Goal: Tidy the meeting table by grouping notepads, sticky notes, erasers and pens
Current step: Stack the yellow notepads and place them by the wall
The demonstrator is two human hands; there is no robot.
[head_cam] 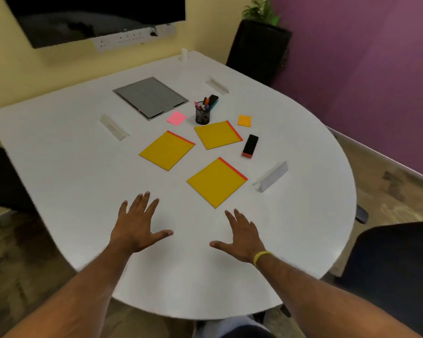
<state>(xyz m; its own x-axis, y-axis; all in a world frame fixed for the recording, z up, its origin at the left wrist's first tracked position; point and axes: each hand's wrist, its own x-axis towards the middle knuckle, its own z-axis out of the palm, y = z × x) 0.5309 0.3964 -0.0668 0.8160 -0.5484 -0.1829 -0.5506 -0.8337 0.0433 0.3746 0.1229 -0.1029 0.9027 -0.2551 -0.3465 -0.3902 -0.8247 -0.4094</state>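
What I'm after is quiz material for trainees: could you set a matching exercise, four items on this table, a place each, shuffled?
1 pink sticky notes
2 orange sticky notes
3 black-and-red eraser
4 nearest yellow notepad

A nearest the right hand
B beyond that eraser, right of the pen cup
C left of the pen cup
D right of the farthest yellow notepad

Pairs: 1-C, 2-B, 3-D, 4-A

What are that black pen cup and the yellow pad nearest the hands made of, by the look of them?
The pen cup looks like black wire mesh, likely metal: its wall seems see-through. The nearest yellow pad looks like matte paper or card: thin, flat, no glare, with an orange-red binding strip along one edge.
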